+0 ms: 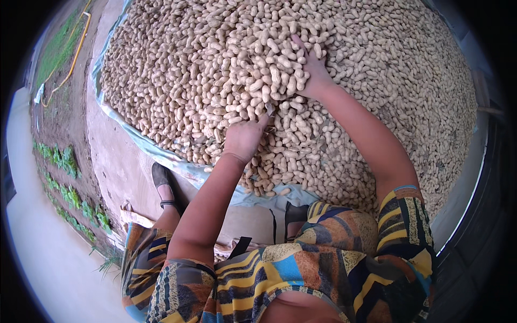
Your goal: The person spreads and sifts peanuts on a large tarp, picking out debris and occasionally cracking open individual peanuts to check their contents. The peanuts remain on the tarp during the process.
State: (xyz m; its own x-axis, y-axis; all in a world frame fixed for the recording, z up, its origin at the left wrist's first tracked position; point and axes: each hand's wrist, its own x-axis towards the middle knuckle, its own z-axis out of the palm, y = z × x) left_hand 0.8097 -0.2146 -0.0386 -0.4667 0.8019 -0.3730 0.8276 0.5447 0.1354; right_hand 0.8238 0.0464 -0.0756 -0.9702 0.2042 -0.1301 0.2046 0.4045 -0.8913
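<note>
A broad heap of unshelled peanuts (181,72) spreads before me on a pale blue-green cloth sheet (139,135). My left hand (245,139) is low over the near part of the heap, fingers curled. A small pale, dry fragment (270,108) shows at its index fingertip; the thumb is hidden. My right hand (316,76) reaches farther into the pile, with peanuts banked against its palm. Its visible fingers stand apart, and the others are buried among the shells. Bits of dry leaf (200,140) lie mixed in between my hands and the sheet's near edge.
My shod feet (163,177) rest on concrete paving (121,169) by the sheet's near edge. To the left, soil carries green plants (62,159) and a yellow hose (72,64). A dark surface (480,218) borders the right side.
</note>
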